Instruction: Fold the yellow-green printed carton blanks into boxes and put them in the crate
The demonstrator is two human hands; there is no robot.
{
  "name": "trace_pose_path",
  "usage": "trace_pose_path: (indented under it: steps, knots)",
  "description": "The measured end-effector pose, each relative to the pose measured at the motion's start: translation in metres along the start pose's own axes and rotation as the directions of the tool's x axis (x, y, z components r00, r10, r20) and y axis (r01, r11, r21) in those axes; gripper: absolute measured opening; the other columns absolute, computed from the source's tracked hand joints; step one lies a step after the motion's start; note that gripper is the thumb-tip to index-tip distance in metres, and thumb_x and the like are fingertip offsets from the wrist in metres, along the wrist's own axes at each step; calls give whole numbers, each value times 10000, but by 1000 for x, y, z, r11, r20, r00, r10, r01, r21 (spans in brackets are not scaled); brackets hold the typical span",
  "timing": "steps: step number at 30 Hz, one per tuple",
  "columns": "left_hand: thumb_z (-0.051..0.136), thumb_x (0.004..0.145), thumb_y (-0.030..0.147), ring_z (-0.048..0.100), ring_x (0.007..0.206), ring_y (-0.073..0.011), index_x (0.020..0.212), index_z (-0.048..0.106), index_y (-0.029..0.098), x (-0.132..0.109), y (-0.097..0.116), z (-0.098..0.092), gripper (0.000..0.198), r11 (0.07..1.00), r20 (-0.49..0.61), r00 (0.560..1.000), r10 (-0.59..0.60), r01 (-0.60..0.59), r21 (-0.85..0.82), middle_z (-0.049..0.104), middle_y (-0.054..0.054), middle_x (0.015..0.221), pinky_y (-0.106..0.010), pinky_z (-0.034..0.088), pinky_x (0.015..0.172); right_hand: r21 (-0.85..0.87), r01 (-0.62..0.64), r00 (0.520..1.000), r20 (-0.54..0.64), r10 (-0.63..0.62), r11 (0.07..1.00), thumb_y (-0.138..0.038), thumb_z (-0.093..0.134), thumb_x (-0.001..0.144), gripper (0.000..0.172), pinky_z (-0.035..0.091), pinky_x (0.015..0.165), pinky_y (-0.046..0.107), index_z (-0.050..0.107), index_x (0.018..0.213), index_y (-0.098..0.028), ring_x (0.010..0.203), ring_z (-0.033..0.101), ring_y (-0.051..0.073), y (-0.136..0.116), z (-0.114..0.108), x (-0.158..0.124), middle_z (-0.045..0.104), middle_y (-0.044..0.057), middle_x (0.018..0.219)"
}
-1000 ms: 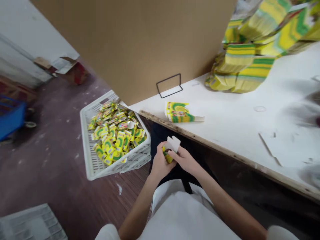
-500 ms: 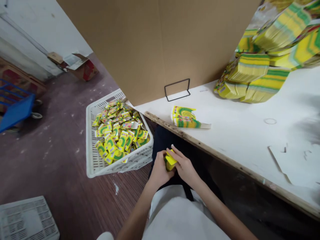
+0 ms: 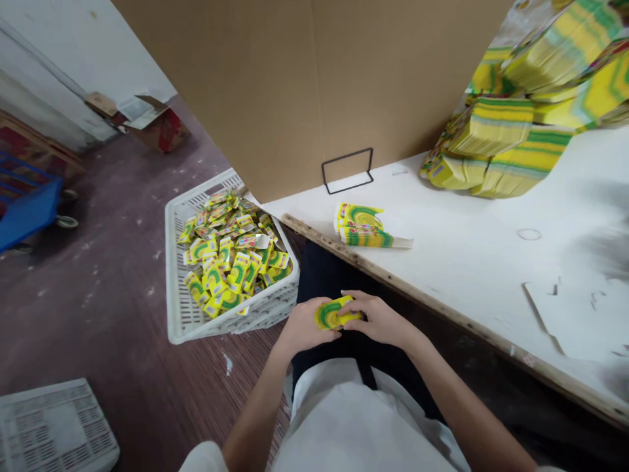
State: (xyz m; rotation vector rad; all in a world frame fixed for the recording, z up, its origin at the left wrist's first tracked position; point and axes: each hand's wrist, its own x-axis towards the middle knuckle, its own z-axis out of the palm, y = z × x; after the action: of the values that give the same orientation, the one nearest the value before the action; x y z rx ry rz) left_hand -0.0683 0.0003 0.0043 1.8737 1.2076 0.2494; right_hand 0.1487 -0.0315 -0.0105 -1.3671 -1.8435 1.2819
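Between my two hands, above my lap, is a small yellow and green carton. My left hand grips its left end, fingers wrapped round it. On the right end, my right hand pinches it with the thumb and fingers. The carton lies roughly level with its printed side up. Just beyond my hands, near the table's edge, rests a small stack of flat printed cartons. Left of my hands stands a white plastic crate holding many folded yellow cartons.
A tall cardboard box stands on the white table, with a black wire frame before it. Bundled flat cartons are piled at the back right. On the floor are another crate, a blue trolley and an opened box.
The carton has turned from a tilted position to lie lengthwise between my hands, its printed side showing. My right hand has shifted to its right end. The view has moved slightly.
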Motion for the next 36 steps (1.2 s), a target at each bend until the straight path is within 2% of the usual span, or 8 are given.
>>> trace_pose_path:
  steps: [6, 9, 11, 13, 17, 21, 28, 36]
  knots:
    - [805, 706, 336, 696, 999, -292, 1210, 638, 187, 0, -4, -10, 551, 998, -179, 982, 57, -57, 6, 725, -108, 1133, -447, 558, 916, 118, 37, 956, -292, -1, 992, -233, 770, 799, 711, 461, 1138, 541, 456, 1434, -185, 1415, 500, 332, -2, 23, 8, 479, 211, 1515]
    - [745, 791, 442, 620, 1195, -339, 1365, 542, 174, -3, -24, -38, 665, 993, -724, 690, 15, 72, 90, 626, -175, 1307, -532, 484, 1052, 102, 80, 946, -323, -43, 992, -282, 734, 851, 724, 496, 1106, 536, 395, 1490, -255, 1348, 560, 312, -2, 20, 9, 421, 172, 1563]
    - [787, 761, 449, 415, 1419, -428, 1462, 480, 176, -5, -42, -56, 812, 928, -840, 542, -17, 321, 189, 470, -219, 1502, -649, 330, 1151, 79, 47, 950, -312, -20, 996, -255, 673, 895, 581, 539, 1052, 518, 469, 1438, -282, 1190, 662, 274, -1, 14, 8, 536, 133, 1464]
    - [791, 760, 417, 336, 1460, -485, 1392, 575, 196, -7, -59, -61, 704, 868, -776, 625, -90, 432, 247, 446, -222, 1533, -724, 297, 1125, 56, 4, 951, -309, 14, 998, -223, 648, 904, 498, 570, 1002, 493, 532, 1384, -283, 1083, 700, 250, 0, 8, 8, 618, 106, 1365]
    - [631, 900, 342, 538, 1343, -342, 1183, 714, 245, -10, -71, -34, 310, 951, -551, 834, 6, 165, 260, 649, -132, 1356, -587, 392, 1142, 6, -5, 945, -327, 6, 1000, -195, 659, 885, 388, 580, 960, 437, 631, 1268, -248, 998, 714, 228, -7, -4, 9, 703, 86, 1232]
    - [641, 904, 354, 625, 1231, -293, 1146, 727, 247, -7, -48, 4, 278, 993, -454, 888, 79, -32, 111, 713, -103, 1256, -528, 439, 1119, -60, -11, 895, -447, -17, 998, -209, 622, 903, 159, 576, 876, 380, 716, 1029, -231, 863, 713, 210, -18, -34, 18, 755, 57, 972]
    - [640, 915, 297, 675, 1148, -247, 1212, 688, 255, 3, -2, 18, 304, 991, -136, 985, 104, -115, -72, 729, -77, 1215, -440, 518, 1040, -286, -312, 617, -786, -36, 906, -314, 640, 897, 277, 488, 926, 525, 678, 1121, -155, 1025, 599, 332, 5, -102, 71, 645, 180, 1087]
    - [636, 912, 286, 672, 1135, -252, 1224, 679, 230, 8, 10, 27, 320, 988, -12, 994, 106, -107, -109, 718, -92, 1217, -442, 513, 1033, -394, -390, 653, -756, -51, 832, -283, 579, 914, 115, 439, 874, 499, 594, 922, -169, 907, 548, 317, 31, -103, 101, 643, 165, 917]
